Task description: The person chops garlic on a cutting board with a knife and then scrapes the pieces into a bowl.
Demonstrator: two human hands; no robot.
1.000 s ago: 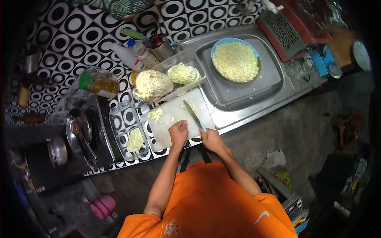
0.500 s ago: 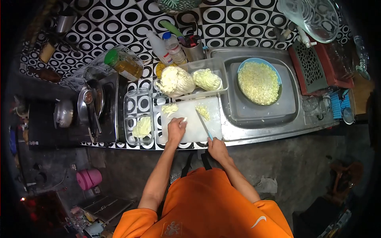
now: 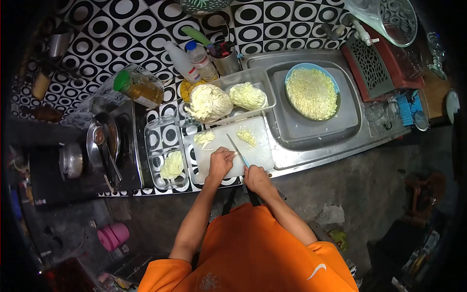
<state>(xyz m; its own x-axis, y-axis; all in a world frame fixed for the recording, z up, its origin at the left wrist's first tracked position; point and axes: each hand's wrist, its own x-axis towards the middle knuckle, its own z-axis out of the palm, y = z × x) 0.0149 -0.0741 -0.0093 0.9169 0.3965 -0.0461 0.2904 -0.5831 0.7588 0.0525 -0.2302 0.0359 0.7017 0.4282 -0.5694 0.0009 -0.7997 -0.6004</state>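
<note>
On the white cutting board (image 3: 259,158), my left hand (image 3: 221,163) has its fingers pressed together on a small pale cabbage piece (image 3: 235,154). My right hand (image 3: 258,178) is wrapped round the blue handle of a knife (image 3: 238,150), whose blade lies close beside that piece. Farther back on the board are a small heap of chopped cabbage (image 3: 246,137) and some cut strips (image 3: 204,138). Behind the board, a clear plastic tub (image 3: 270,95) holds cabbage heads (image 3: 210,102). A blue bowl (image 3: 294,73) full of chopped cabbage (image 3: 313,94) stands over the sink at the right.
Left of the board, a glass dish (image 3: 154,179) holds cabbage leaves (image 3: 172,165). Farther left are a stove with a pan (image 3: 92,141) and a pot (image 3: 71,160). Bottles (image 3: 202,61) and a green-lidded jar (image 3: 141,92) stand behind. A red rack (image 3: 369,65) is beyond the sink.
The knife and my right hand have moved left, closer to my left hand. The view has turned slightly.
</note>
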